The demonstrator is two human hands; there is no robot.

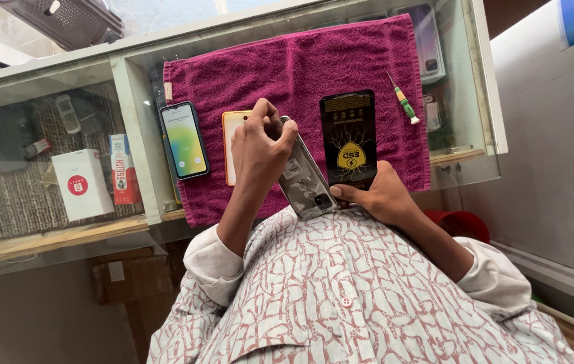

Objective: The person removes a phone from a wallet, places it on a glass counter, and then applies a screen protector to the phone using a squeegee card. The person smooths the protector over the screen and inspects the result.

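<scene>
Glass-topped display counter with pale frame; a magenta terry towel, nubby pile, rectangular, is spread flat across its top. Held above the near edge of the towel, close to the person's chest: a phone, back side up, slim rectangle with rounded corners, glossy grey back with a small dark camera block at its near end, tilted with the far end higher. Left hand curled over the phone's far end from the left, fingers bent tight, fingertips pressing at the top edge; it grasps the phone. Right hand grips the near end from the right, thumb laid across the lower back by the camera block, fingers wrapped under and hidden. Just beside the phone on the right, a flat black packet with yellow print, stiff and shiny, lies on the towel; the right hand covers its near edge, contact cannot be told. Behind the left hand, an orange-rimmed case lies flat, mostly hidden. Left of it, a second phone, dark rim, screen lit green-yellow, lies on the towel's left edge. Far right on the towel: a thin screwdriver, green and white handle, metal shaft. Small boxes sit under the glass at left.
</scene>
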